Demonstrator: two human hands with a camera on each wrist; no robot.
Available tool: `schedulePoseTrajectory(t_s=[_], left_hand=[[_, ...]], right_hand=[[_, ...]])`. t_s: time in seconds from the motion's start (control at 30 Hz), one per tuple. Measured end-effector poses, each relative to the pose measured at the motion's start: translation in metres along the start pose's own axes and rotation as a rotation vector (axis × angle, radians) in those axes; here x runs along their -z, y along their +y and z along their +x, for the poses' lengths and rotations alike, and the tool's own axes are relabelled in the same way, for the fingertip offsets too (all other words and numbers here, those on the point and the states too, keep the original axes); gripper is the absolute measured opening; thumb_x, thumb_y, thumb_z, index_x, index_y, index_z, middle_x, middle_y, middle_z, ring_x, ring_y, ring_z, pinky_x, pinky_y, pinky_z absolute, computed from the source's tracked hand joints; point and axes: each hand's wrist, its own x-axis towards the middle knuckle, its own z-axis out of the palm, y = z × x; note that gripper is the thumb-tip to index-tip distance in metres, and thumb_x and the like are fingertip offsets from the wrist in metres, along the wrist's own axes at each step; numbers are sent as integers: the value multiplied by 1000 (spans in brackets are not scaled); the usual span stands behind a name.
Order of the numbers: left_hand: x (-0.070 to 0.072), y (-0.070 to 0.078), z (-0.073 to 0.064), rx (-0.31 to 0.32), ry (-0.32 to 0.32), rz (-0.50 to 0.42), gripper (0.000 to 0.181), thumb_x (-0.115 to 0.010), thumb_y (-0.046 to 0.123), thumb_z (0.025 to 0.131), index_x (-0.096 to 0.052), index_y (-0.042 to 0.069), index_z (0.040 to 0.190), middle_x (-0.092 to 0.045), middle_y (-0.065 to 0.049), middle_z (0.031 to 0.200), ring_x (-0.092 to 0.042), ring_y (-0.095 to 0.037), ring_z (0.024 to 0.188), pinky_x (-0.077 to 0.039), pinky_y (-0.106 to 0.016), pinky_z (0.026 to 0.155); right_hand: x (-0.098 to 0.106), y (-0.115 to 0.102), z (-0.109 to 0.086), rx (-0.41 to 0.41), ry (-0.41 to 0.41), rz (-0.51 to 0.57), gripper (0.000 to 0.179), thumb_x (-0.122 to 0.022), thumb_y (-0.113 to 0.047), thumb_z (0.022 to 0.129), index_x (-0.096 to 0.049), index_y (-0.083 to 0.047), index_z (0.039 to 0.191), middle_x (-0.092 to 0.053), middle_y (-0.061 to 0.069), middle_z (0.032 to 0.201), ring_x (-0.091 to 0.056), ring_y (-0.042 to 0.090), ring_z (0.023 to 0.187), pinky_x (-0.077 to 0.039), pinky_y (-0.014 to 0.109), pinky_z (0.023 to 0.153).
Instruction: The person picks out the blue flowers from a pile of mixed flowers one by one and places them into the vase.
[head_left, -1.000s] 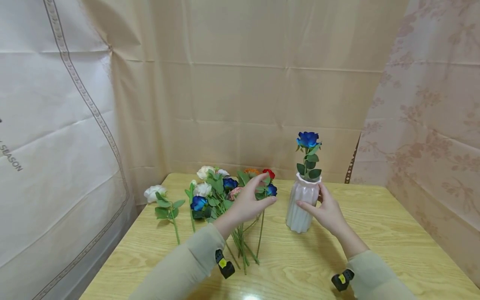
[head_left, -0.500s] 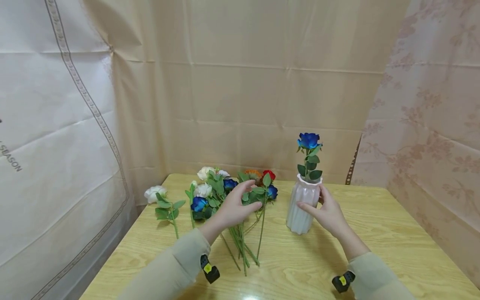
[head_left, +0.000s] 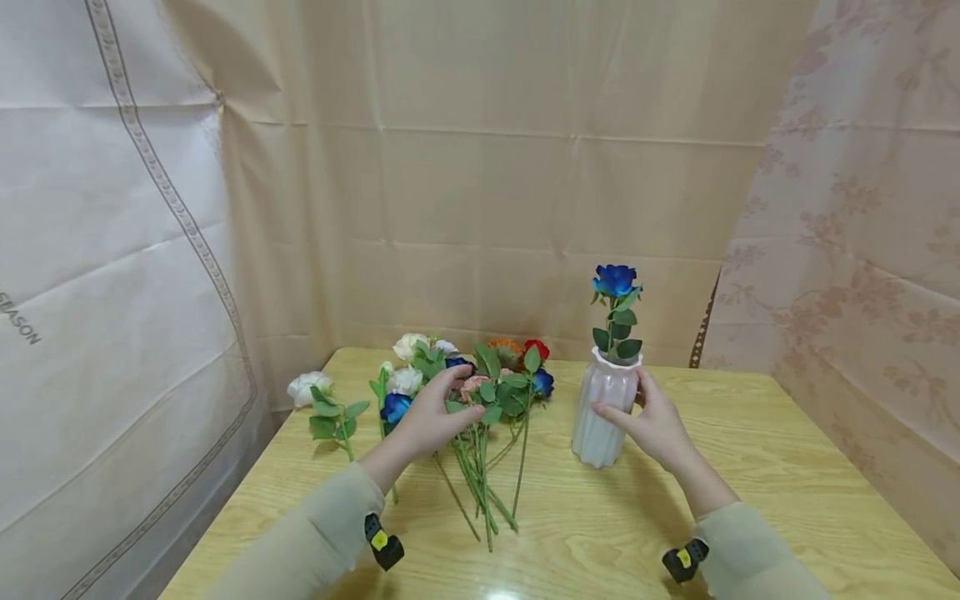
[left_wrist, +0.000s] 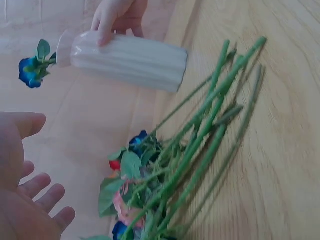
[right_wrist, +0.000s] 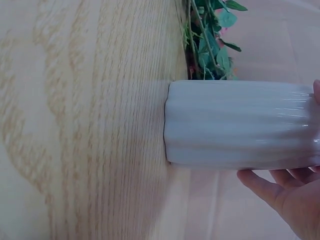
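Observation:
A white ribbed vase (head_left: 600,412) stands upright on the table, holding one blue rose (head_left: 615,282) with green leaves. My right hand (head_left: 660,425) grips the vase from its right side, thumb across the front; the right wrist view shows the vase (right_wrist: 240,125) with fingers beneath it. My left hand (head_left: 431,417) hovers above the pile of artificial flowers (head_left: 480,458), fingers parted and holding nothing. In the left wrist view the left hand (left_wrist: 30,195) is apart from the green stems (left_wrist: 205,130). Part of the pile is hidden behind that hand.
A single white rose (head_left: 309,388) lies apart at the table's left side. Red (head_left: 536,348) and orange flowers (head_left: 505,352) lie at the pile's far end. Beige cloth (head_left: 480,183) hangs behind the wooden table (head_left: 750,467), with patterned cloth (head_left: 870,250) on the right.
My left hand has moved left and slightly down over the flower pile, away from the vase. The right hand stays on the vase, and the blue rose remains in it.

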Motion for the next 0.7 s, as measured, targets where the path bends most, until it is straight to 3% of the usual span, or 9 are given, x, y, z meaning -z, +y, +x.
schedulePoseTrajectory(t_s=[0.23, 0.5, 0.7], left_hand=[[11, -11, -8, 28, 24, 49, 69, -73, 35, 97, -42, 16, 155, -48, -5, 151, -46, -29, 136, -41, -57, 107], [25, -27, -26, 64, 7, 131, 62, -71, 39, 97, -49, 15, 150, -52, -6, 148, -47, -28, 137, -39, -54, 110], [39, -43, -37, 113, -24, 176, 52, -71, 32, 98, -57, 10, 143, -57, -8, 141, -51, -31, 131, -41, -55, 107]], right_hand=[[1, -2, 1, -21, -18, -12, 92, -79, -42, 90, -26, -14, 160, -42, 19, 153, -44, 46, 136, -43, 65, 101], [0, -1, 0, -23, -17, -16, 91, -79, -45, 90, -28, -16, 159, -43, 18, 153, -44, 45, 136, -44, 64, 102], [1, 0, 1, -27, -16, -28, 92, -78, -47, 90, -27, -16, 159, -43, 18, 152, -44, 45, 136, -44, 64, 100]])
